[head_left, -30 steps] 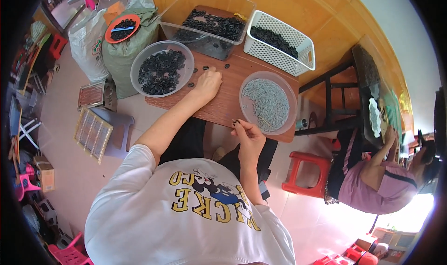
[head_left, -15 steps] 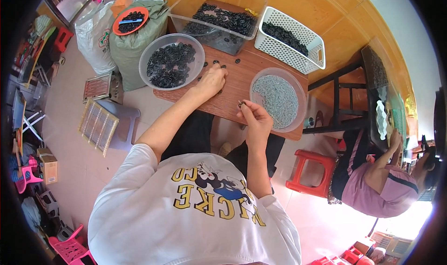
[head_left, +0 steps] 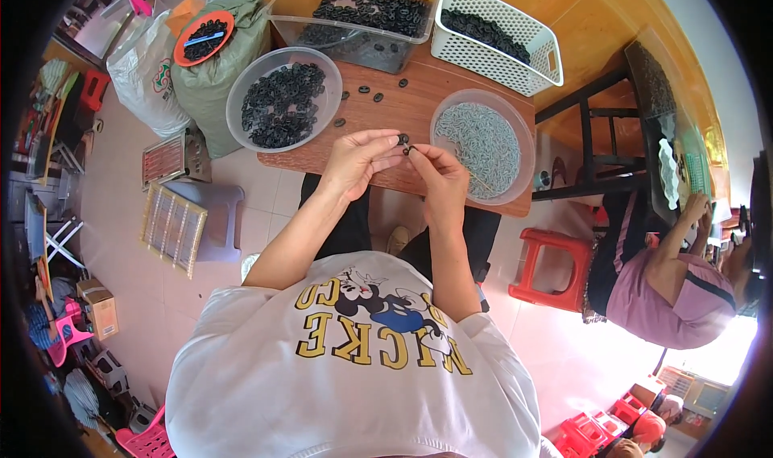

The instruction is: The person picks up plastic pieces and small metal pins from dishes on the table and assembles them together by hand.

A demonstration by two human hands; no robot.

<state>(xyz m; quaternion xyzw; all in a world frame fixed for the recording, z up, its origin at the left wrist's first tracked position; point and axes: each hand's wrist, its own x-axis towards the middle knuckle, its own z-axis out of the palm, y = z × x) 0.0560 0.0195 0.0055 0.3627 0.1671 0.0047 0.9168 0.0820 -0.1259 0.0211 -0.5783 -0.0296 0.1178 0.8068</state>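
My left hand (head_left: 353,164) pinches a small black oval piece (head_left: 403,139) between thumb and fingertips. Close against it, my right hand (head_left: 444,182) grips another small black piece (head_left: 408,150) in its fingertips; whether a screw sits in it is too small to tell. Both hands meet above the front edge of the brown table (head_left: 386,120). To their left stands a translucent bowl (head_left: 328,99) heaped with black pieces. On the right is a second bowl (head_left: 527,156) full of silvery screws (head_left: 483,144). Several loose black pieces (head_left: 378,97) lie behind my left hand.
At the table's back are a clear bin (head_left: 354,53) and a white perforated basket (head_left: 491,62), both holding black pieces. Sacks (head_left: 211,107) stand to the left, one topped by an orange dish (head_left: 228,33). A red stool (head_left: 555,265) and a seated person (head_left: 676,305) are at right.
My left hand has come back from the loose pieces on the table, rightward to my right hand, now with a black piece in its fingers. The view has shifted slightly.
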